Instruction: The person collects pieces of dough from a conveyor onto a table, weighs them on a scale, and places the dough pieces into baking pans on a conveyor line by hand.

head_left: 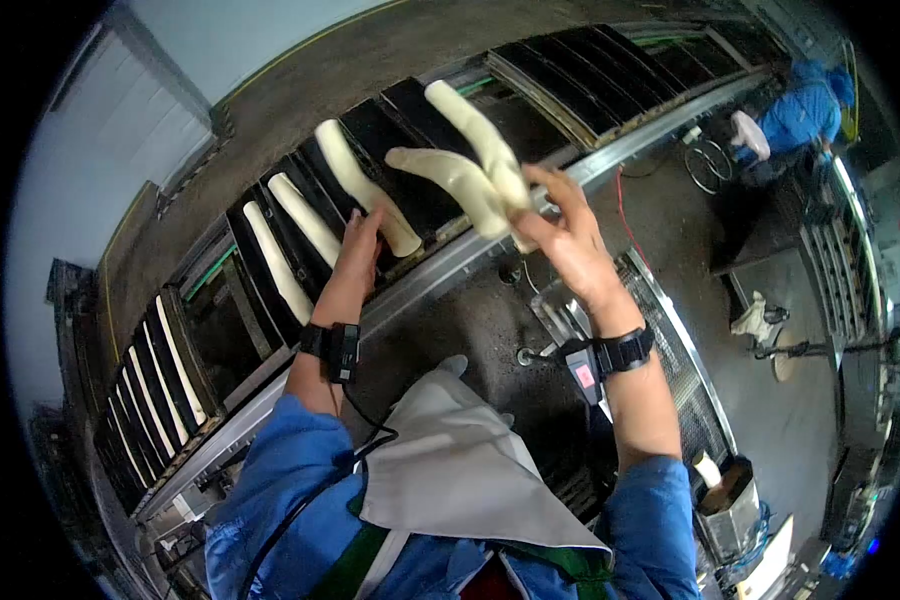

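Right grip (570,245): part-curled, thumb and fingers apart but closed around the near end of a long, smooth, cream-coloured dough-like roll (475,125). A second bent cream dough-like roll (450,175) meets it at that end; blur there, can't tell if the grip has both.

Left grip (362,245): half open, thumb up, at the lower half of a third curved cream dough-like roll (342,160). Can't tell whether it's pressing or just alongside.

Handling, my read: soft, limp, light to moderate weight. The bends suggest it sags and stretches if held at one end only. Squeezing probably dents it; surface might be tacky or floury, can't tell. Best hold: two points, about a third in from each end, flat fingers underneath, light thumb. Avoid pinching the tips.

Around: the three rolls lie over black slotted trays (370,128), near ends by a grey metal rail (460,258). Left of the left grip, two straighter cream rolls (302,218) lie in tray slots. Farther left, a row of thinner cream strips (175,360). Far right, a person in blue (805,105), well apart.
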Motion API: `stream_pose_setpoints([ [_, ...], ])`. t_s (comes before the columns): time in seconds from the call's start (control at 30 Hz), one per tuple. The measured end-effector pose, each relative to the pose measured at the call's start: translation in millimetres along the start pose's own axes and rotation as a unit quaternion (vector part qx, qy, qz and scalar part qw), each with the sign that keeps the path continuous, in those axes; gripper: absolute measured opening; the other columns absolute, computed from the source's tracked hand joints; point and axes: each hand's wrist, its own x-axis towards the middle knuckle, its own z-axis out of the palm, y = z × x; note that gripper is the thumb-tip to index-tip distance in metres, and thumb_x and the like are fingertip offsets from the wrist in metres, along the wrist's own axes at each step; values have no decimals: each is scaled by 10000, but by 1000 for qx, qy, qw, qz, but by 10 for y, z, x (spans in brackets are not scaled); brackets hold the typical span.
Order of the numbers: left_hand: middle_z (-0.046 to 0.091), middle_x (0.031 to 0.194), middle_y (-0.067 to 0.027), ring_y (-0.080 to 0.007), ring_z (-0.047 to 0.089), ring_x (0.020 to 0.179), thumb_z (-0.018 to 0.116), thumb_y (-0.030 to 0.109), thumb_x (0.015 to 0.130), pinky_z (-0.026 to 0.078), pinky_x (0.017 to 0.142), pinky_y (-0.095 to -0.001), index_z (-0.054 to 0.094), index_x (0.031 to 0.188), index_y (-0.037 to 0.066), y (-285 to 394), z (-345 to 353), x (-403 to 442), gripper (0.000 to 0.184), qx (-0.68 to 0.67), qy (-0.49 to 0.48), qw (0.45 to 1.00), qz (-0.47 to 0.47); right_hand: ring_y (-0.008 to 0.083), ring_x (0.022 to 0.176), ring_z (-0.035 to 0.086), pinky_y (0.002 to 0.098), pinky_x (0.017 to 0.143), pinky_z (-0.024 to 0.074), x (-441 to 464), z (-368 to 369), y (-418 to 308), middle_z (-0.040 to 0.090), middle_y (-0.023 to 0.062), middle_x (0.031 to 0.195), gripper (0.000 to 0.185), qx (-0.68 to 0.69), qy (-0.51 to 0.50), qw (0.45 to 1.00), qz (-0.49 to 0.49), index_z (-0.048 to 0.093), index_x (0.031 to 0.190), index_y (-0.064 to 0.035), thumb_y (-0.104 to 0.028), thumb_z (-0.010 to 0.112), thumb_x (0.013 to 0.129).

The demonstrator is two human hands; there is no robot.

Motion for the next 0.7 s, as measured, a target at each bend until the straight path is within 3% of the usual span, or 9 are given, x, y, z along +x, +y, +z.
stream_pose_setpoints([
  [0.07,79,1534,-187,-282,78,1424,589,465,877,117,1141,-402,-15,1483,59,-183,-165,319,947,33,-50,998,-12,330,1231,447,355,937,436,16,-3,309,382,238,1377,566,-43,-1,999,-8,527,1268,-59,-207,693,747],
  [0.1,79,1534,-187,-282,78,1424,589,465,877,117,1141,-402,-15,1483,59,-198,-185,401,947,33,-49,998,-16,309,1207,473,336,923,442,-8,6,490,423,225,1349,558,-33,-10,999,8,531,1264,-52,-191,689,748],
  [0.23,134,1522,-198,-294,158,1405,619,384,864,161,1122,-381,85,1476,22,-159,-115,577,890,50,10,999,13,206,1014,574,304,846,460,-442,-85,1258,593,147,1176,465,-7,-1,992,129,588,1186,-16,-177,677,759],
  [0.3,215,1494,-210,-301,214,1383,618,308,868,194,1108,-358,146,1464,7,-454,-266,1142,817,110,120,980,116,191,969,590,296,827,466,-790,-177,1708,633,134,1104,421,-36,26,982,185,600,1158,2,-143,667,769],
  [0.37,458,1290,-199,-274,476,1129,599,148,874,391,937,-339,253,1416,-2,-359,-340,1354,660,11,133,985,112,190,981,597,299,834,468,-1120,-219,1878,646,136,1065,404,-25,38,963,267,592,1156,25,-104,652,778],
  [0.43,503,1142,-165,-222,515,957,607,142,861,430,802,-337,340,1341,3,-289,-431,1468,567,64,132,989,31,189,985,598,298,841,469,-1485,-263,2030,643,146,1056,376,20,87,946,311,581,1147,58,-70,642,799],
  [0.53,482,992,-68,-169,472,848,650,192,825,402,747,-341,392,1306,86,-404,-502,1482,556,146,188,969,63,107,744,576,241,619,471,-2133,-426,2609,642,24,859,273,12,127,937,325,640,1066,-1,-125,657,823],
  [0.63,452,1266,-125,-246,444,1179,634,156,841,364,983,-370,420,1343,88,-628,-401,1048,550,385,184,850,310,113,780,591,251,617,476,-2308,-548,2453,647,22,911,275,74,172,893,410,651,1071,-37,-157,652,824],
  [0.7,462,1275,-137,-242,446,1176,631,68,805,347,995,-321,354,1387,30,-402,118,573,646,112,21,967,228,119,812,597,257,639,481,-2299,-612,2512,647,31,947,283,57,169,884,432,643,1089,-39,-168,641,837],
])
